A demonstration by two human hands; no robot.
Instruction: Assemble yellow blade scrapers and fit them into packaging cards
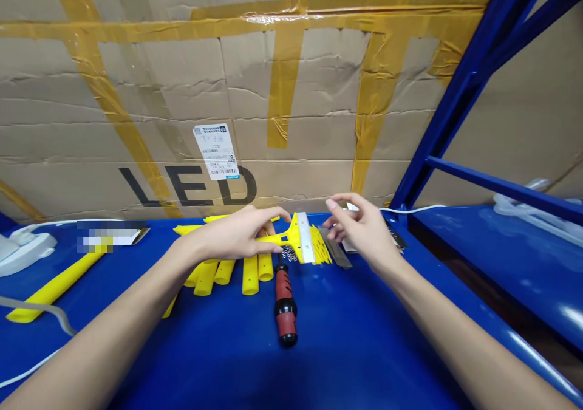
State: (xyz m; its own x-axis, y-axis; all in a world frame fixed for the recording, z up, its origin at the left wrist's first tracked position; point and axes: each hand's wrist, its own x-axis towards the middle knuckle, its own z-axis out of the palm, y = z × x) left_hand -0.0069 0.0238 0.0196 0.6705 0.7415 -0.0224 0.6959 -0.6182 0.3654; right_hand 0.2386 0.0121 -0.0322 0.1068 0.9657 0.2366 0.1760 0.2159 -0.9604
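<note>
My left hand [241, 231] is closed around the neck of a yellow scraper head [295, 237], which carries a flat silvery blade plate [306, 237] on its right side. Just right of the plate, my right hand [359, 225] hovers with loosely bent fingers apart, and nothing shows between them. Below the scraper lie small metal screws or nuts [289, 253], partly hidden. A screwdriver [286, 307] with a red and black handle points away from me. Thin yellow pieces [321, 246] and dark grey flat blades [336, 251] lie under and beside my right hand.
Several yellow tube handles [250, 276] lie on the blue table [346, 349] beneath my left wrist. A longer yellow scraper [59, 282] rests at left, near a white device [27, 252] and cables. Behind stands a taped carton [319, 106]; a blue metal frame [455, 112] rises at right.
</note>
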